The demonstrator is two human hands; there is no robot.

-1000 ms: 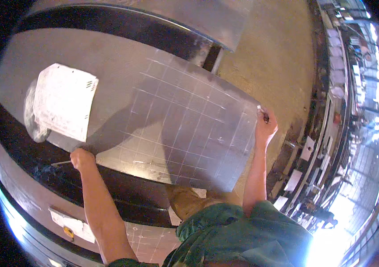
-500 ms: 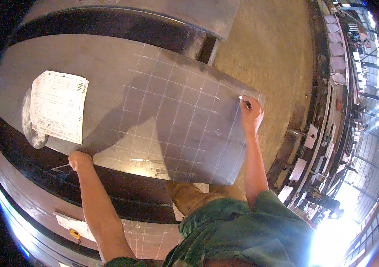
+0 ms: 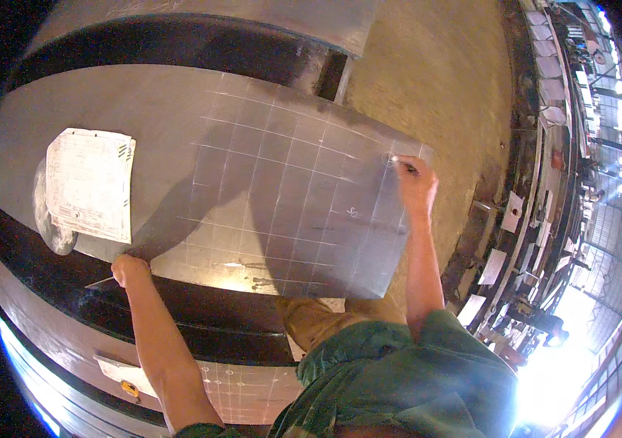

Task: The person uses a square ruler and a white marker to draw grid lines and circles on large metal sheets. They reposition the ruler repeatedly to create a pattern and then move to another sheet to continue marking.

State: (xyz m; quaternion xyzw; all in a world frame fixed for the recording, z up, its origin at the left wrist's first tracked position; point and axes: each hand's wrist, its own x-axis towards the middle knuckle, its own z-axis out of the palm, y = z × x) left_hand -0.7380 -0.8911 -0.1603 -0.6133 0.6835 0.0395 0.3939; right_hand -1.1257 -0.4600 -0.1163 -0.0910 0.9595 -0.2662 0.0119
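A large grey metal plate [image 3: 172, 95] lies before me, ruled with a white chalk grid. Near its right end my right hand [image 3: 419, 182] pinches a short white piece of chalk [image 3: 396, 158], its tip at the plate's surface beside a small white mark. Something dark shows between those fingers, too small to name. At the plate's near left edge, my left hand [image 3: 130, 271] is closed around a thin, straight, light-coloured tool [image 3: 101, 282] that juts out to the left. Its kind cannot be made out.
A printed drawing sheet [image 3: 90, 186] lies on the plate's left part, over a shiny wrapped object [image 3: 59, 239]. A yellow tape measure [image 3: 130, 389] rests on a lower surface near me. Another metal plate [image 3: 311, 22] stands beyond a dark gap.
A small white mark now shows by the chalk tip. My right hand has shifted slightly down and right; my left hand keeps its grip at the plate edge. The whole view has shifted a little.
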